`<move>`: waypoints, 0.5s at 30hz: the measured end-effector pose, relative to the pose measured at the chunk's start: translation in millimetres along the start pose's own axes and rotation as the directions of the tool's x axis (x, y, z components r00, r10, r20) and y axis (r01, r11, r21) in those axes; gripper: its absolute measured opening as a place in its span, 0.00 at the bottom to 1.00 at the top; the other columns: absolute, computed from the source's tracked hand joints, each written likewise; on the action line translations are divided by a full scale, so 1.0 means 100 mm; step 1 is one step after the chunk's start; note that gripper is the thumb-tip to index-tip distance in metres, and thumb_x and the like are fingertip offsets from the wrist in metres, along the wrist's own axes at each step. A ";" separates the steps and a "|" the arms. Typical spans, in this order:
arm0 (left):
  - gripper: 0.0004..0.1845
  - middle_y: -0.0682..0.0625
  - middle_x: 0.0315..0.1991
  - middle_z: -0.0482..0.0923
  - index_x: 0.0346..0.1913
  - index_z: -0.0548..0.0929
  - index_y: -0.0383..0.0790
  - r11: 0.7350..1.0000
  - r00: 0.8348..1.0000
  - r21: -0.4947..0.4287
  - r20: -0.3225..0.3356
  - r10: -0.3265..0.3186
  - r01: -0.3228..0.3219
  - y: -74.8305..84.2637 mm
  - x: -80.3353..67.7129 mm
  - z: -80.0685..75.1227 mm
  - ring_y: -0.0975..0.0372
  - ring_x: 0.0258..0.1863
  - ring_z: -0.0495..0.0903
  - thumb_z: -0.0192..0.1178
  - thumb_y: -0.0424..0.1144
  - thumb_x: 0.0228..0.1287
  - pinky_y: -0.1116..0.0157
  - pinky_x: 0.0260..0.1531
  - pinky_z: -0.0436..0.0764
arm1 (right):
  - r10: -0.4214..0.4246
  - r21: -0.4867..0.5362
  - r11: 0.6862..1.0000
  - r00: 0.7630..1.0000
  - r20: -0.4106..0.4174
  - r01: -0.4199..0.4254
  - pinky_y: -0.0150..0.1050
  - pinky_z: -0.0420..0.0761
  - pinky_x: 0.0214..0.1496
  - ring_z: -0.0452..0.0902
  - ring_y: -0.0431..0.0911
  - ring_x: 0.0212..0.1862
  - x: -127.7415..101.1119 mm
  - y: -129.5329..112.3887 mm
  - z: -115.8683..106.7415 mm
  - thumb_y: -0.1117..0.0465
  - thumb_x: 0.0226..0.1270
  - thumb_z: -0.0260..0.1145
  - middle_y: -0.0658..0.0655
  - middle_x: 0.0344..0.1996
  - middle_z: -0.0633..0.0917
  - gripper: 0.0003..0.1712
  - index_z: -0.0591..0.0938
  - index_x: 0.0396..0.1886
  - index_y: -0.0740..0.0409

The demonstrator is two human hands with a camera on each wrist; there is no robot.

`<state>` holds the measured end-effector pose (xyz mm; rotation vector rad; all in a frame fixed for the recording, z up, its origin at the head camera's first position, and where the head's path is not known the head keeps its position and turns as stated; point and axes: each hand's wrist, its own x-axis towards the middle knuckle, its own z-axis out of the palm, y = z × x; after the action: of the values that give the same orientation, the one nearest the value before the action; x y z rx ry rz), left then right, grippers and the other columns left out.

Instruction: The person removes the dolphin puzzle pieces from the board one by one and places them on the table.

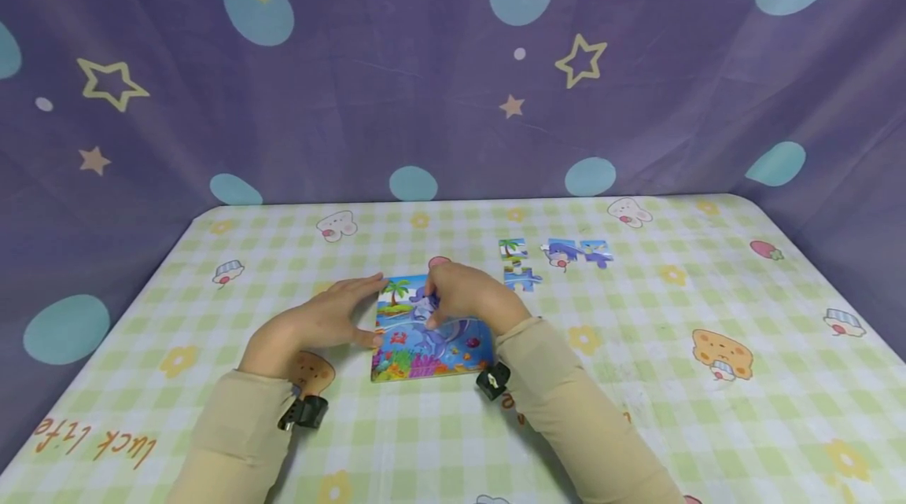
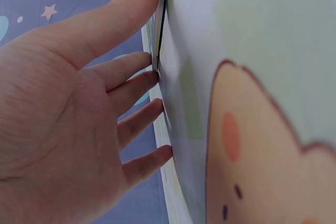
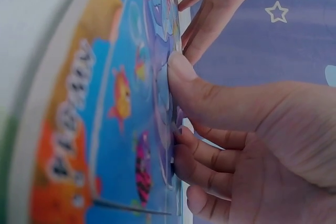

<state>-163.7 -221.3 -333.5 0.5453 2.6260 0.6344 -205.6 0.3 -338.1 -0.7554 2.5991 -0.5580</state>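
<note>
A picture puzzle board [image 1: 403, 366] with a palm tree, a dolphin and sea animals lies on the checked tablecloth. At its left edge is my left hand [image 1: 318, 323], thumb on the near part and fingers stretched toward the far corner. In the left wrist view, the thumb [image 2: 142, 3] touches the board's edge. My right hand [image 1: 467, 296] is over the upper right of the board, covering that part. Its thumb and curled fingers pinch a bluish puzzle piece [image 3: 164, 93] at the board's surface; its outline is partly hidden.
Behind the right hand lie loose puzzle pieces: a palm-tree piece [image 1: 513, 249], a blue piece [image 1: 520, 278] just below it, a dolphin piece [image 1: 562, 252] and a sky-coloured piece [image 1: 596, 252]. A purple curtain [image 1: 425, 95] hangs behind the table [image 1: 637, 425].
</note>
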 end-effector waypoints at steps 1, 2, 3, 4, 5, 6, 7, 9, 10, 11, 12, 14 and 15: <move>0.49 0.36 0.77 0.50 0.77 0.57 0.33 1.000 1.000 -0.002 0.000 -0.002 0.002 0.00 0.00 0.00 0.38 0.74 0.48 0.71 0.50 0.60 0.36 0.69 0.52 | -0.003 -0.005 1.000 1.000 -0.003 0.003 0.40 0.78 0.52 0.79 0.45 0.44 0.00 0.00 0.00 0.55 0.54 0.79 0.51 0.40 0.83 0.23 0.82 0.47 0.57; 0.49 0.36 0.77 0.50 0.77 0.57 0.33 1.000 1.000 -0.003 -0.001 -0.003 0.003 0.00 0.00 0.00 0.38 0.74 0.48 0.71 0.50 0.60 0.36 0.69 0.52 | -0.007 -0.005 1.000 1.000 -0.007 0.007 0.40 0.78 0.50 0.78 0.45 0.42 0.00 0.00 -0.01 0.55 0.54 0.80 0.51 0.38 0.81 0.23 0.81 0.46 0.56; 0.49 0.36 0.77 0.50 0.77 0.57 0.34 1.000 1.000 -0.004 -0.002 -0.003 0.003 0.00 0.00 0.00 0.38 0.74 0.48 0.71 0.50 0.60 0.36 0.69 0.52 | -0.012 -0.003 1.000 1.000 -0.011 0.012 0.40 0.78 0.48 0.76 0.45 0.40 0.00 0.00 -0.01 0.55 0.54 0.80 0.51 0.36 0.80 0.23 0.80 0.44 0.56; 0.49 0.37 0.77 0.50 0.77 0.57 0.34 1.000 1.000 -0.006 -0.003 -0.004 0.004 0.00 0.00 0.00 0.38 0.74 0.48 0.71 0.50 0.60 0.36 0.68 0.52 | -0.019 0.001 1.000 1.000 -0.015 0.019 0.40 0.77 0.46 0.75 0.45 0.38 -0.01 0.00 -0.02 0.55 0.53 0.80 0.51 0.34 0.79 0.23 0.78 0.43 0.56; 0.49 0.37 0.77 0.50 0.76 0.57 0.34 1.000 1.000 -0.005 -0.004 -0.005 0.005 0.00 0.00 0.00 0.38 0.74 0.48 0.71 0.50 0.60 0.36 0.68 0.52 | -0.026 0.007 1.000 1.000 -0.017 0.026 0.39 0.76 0.45 0.74 0.45 0.37 -0.01 0.00 -0.02 0.55 0.53 0.80 0.51 0.33 0.78 0.23 0.77 0.42 0.55; 0.49 0.37 0.77 0.50 0.76 0.57 0.34 1.000 1.000 -0.004 -0.005 -0.005 0.005 0.00 0.00 0.00 0.38 0.74 0.48 0.71 0.50 0.60 0.36 0.68 0.52 | -0.032 0.014 0.999 0.999 -0.019 0.032 0.39 0.76 0.44 0.74 0.45 0.36 -0.01 0.01 -0.02 0.56 0.54 0.80 0.51 0.33 0.77 0.23 0.76 0.42 0.55; 0.49 0.36 0.77 0.50 0.76 0.57 0.34 1.000 1.000 -0.003 -0.005 -0.005 0.005 0.00 -0.01 0.00 0.38 0.74 0.48 0.71 0.50 0.60 0.37 0.68 0.52 | -0.038 0.024 0.999 0.999 -0.022 0.039 0.39 0.75 0.43 0.73 0.44 0.36 -0.02 0.01 -0.03 0.56 0.54 0.80 0.51 0.33 0.77 0.22 0.76 0.42 0.55; 0.49 0.36 0.77 0.50 0.76 0.57 0.34 1.000 1.000 -0.003 -0.005 -0.006 0.006 0.00 -0.01 0.00 0.38 0.74 0.48 0.71 0.50 0.60 0.37 0.68 0.52 | -0.046 0.050 0.998 0.999 -0.020 0.047 0.40 0.74 0.42 0.73 0.45 0.35 -0.02 0.00 -0.04 0.57 0.56 0.78 0.51 0.33 0.77 0.21 0.76 0.42 0.55; 0.49 0.37 0.77 0.50 0.77 0.57 0.34 1.000 1.000 -0.003 -0.003 -0.007 0.007 0.00 -0.01 0.00 0.38 0.74 0.48 0.71 0.50 0.60 0.36 0.68 0.52 | -0.050 0.061 0.997 0.999 -0.018 0.051 0.40 0.74 0.41 0.72 0.45 0.35 -0.03 0.00 -0.04 0.58 0.57 0.77 0.52 0.33 0.77 0.20 0.76 0.43 0.55; 0.49 0.37 0.77 0.50 0.77 0.57 0.34 1.000 1.000 -0.004 -0.001 -0.009 0.009 0.00 -0.01 0.00 0.38 0.74 0.48 0.71 0.51 0.60 0.36 0.68 0.52 | -0.051 0.075 0.996 0.999 -0.015 0.052 0.40 0.74 0.41 0.72 0.45 0.34 -0.03 0.00 -0.05 0.59 0.58 0.77 0.52 0.33 0.77 0.19 0.76 0.43 0.55; 0.49 0.37 0.77 0.50 0.77 0.57 0.34 1.000 1.000 -0.006 0.002 -0.009 0.009 0.00 -0.01 0.00 0.38 0.74 0.48 0.71 0.51 0.60 0.36 0.68 0.52 | -0.051 0.092 0.994 0.999 -0.012 0.052 0.40 0.74 0.40 0.72 0.45 0.34 -0.03 0.00 -0.05 0.59 0.59 0.76 0.52 0.33 0.78 0.18 0.77 0.45 0.55; 0.50 0.37 0.77 0.49 0.77 0.57 0.34 1.000 1.000 -0.007 0.006 -0.011 0.011 0.00 -0.01 0.00 0.38 0.74 0.47 0.70 0.52 0.60 0.36 0.68 0.52 | -0.052 0.117 0.992 0.999 0.001 0.052 0.40 0.74 0.40 0.72 0.45 0.33 -0.04 -0.01 -0.06 0.60 0.61 0.75 0.52 0.33 0.78 0.17 0.78 0.47 0.55; 0.50 0.37 0.77 0.49 0.77 0.56 0.35 1.000 1.000 -0.006 0.008 -0.013 0.013 -0.01 0.00 0.00 0.38 0.74 0.47 0.70 0.52 0.60 0.36 0.68 0.52 | -0.055 0.129 0.990 0.998 0.006 0.054 0.40 0.75 0.40 0.73 0.45 0.33 -0.04 -0.01 -0.06 0.61 0.62 0.74 0.52 0.33 0.79 0.17 0.79 0.48 0.56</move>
<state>-163.4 -222.0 -333.9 0.5279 2.6175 0.6352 -205.0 3.3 -331.8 -0.7859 2.5121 -0.7289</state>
